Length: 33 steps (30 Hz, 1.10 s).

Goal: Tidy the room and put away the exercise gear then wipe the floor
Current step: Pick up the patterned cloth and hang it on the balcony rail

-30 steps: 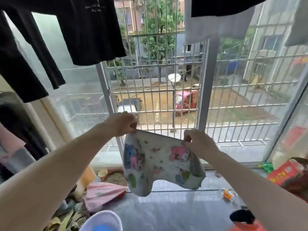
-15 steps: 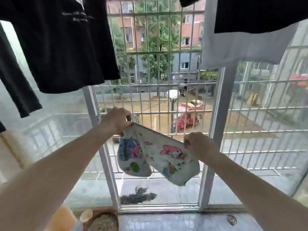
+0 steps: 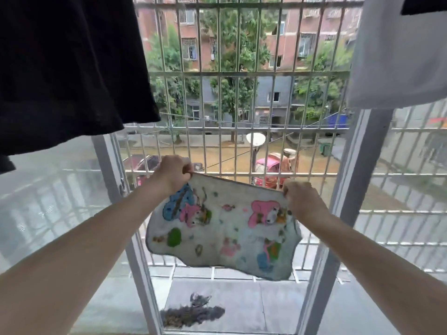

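A small white cloth [image 3: 225, 228] printed with pink, blue and green cartoon figures hangs spread out in front of the open window. My left hand [image 3: 173, 174] pinches its upper left corner. My right hand [image 3: 303, 199] grips its upper right corner, slightly lower. The cloth is stretched between both hands at about chest height, inside the white window bars [image 3: 242, 73].
A black garment [image 3: 67, 66] hangs at the upper left and a white garment [image 3: 399, 52] at the upper right, both close above my arms. White window frame posts [image 3: 358, 189] stand on each side. A dark dirty patch [image 3: 193, 313] lies on the outer ledge below.
My view has tilted up from the floor to the window. Both hands raised the cloth and pulled it flatter and wider; the floor clutter has dropped out of sight.
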### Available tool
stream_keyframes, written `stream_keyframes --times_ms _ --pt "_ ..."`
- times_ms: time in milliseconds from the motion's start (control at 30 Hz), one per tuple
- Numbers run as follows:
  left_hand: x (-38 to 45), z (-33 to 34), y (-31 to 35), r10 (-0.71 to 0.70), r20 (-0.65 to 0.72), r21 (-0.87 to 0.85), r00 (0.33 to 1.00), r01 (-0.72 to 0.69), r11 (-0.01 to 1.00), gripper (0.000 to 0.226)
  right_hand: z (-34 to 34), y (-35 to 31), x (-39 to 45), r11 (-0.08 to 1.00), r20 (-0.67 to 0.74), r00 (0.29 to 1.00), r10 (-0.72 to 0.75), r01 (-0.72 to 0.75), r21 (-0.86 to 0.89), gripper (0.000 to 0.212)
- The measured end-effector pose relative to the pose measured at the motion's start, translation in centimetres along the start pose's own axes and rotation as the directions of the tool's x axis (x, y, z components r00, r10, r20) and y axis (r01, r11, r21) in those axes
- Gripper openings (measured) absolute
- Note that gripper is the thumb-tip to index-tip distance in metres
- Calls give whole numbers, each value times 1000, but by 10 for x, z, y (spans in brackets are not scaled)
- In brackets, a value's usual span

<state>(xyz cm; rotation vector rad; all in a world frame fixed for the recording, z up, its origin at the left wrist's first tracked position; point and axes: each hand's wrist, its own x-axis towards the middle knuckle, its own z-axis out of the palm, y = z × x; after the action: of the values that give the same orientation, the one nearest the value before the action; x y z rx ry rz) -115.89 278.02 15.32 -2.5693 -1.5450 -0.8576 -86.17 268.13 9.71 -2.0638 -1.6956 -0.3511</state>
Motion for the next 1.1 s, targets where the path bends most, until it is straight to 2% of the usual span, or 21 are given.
stream_keyframes --times_ms 167,367,567,733,800,900,1100 --pt "94 28 -14 20 -37 6 999 -20 1000 23 23 23 95 997 -42 998 -38 41 65 30" --pt "195 60 -29 91 -161 76 983 -80 994 19 48 38 197 991 -77 997 0 10 131 21" --pt "256 95 -63 233 -113 189 966 -209 959 14 74 42 253 969 -86 996 11 10 245 23" --pt "307 115 -85 330 -37 321 943 -302 898 15 104 49 309 969 -197 980 36 14 247 19" --pt "331 123 -91 335 -50 317 941 -303 899 13 113 50 332 966 -240 970 46 18 257 19" --pt "367 133 -94 282 -99 210 954 -257 943 16 122 51 365 947 -265 956 126 -37 319 21" --pt "446 139 -104 275 -110 203 955 -249 947 21 134 52 442 935 -364 917 164 -27 353 19"
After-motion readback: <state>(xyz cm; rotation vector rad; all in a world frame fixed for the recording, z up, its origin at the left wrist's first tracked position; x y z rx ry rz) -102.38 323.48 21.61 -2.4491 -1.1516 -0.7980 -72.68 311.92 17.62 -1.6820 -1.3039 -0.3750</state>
